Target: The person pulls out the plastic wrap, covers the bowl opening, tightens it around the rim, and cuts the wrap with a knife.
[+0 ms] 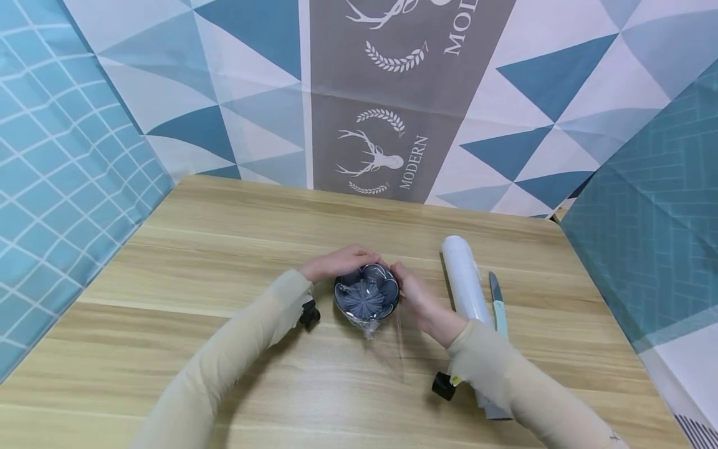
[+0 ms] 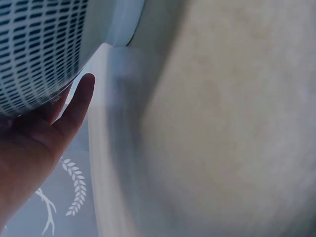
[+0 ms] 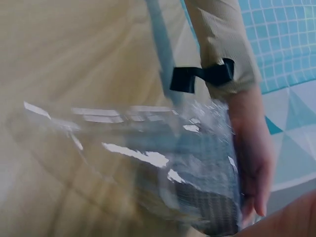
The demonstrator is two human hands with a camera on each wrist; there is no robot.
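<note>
A dark blue bowl [image 1: 366, 298] with a petal-shaped pattern inside sits between both hands near the middle of the table. Clear plastic wrap [image 1: 368, 329] covers it, and a loose end sticks out on the near side. My left hand [image 1: 341, 261] holds the bowl at its far left rim, fingers reaching round the back. On the right side, my right hand [image 1: 422, 303] holds the bowl with its fingertips at the rim. The left wrist view shows the bowl's dashed outer wall [image 2: 44, 54] against the hand. Shiny wrap [image 3: 143, 155] flares from the bowl in the right wrist view.
A white roll of plastic wrap [image 1: 467, 280] lies right of the bowl, partly under the right forearm. Beside it is a knife [image 1: 498, 312] with a pale teal handle. Patterned cloth [image 1: 370, 125] hangs behind the wooden table [image 1: 252, 224].
</note>
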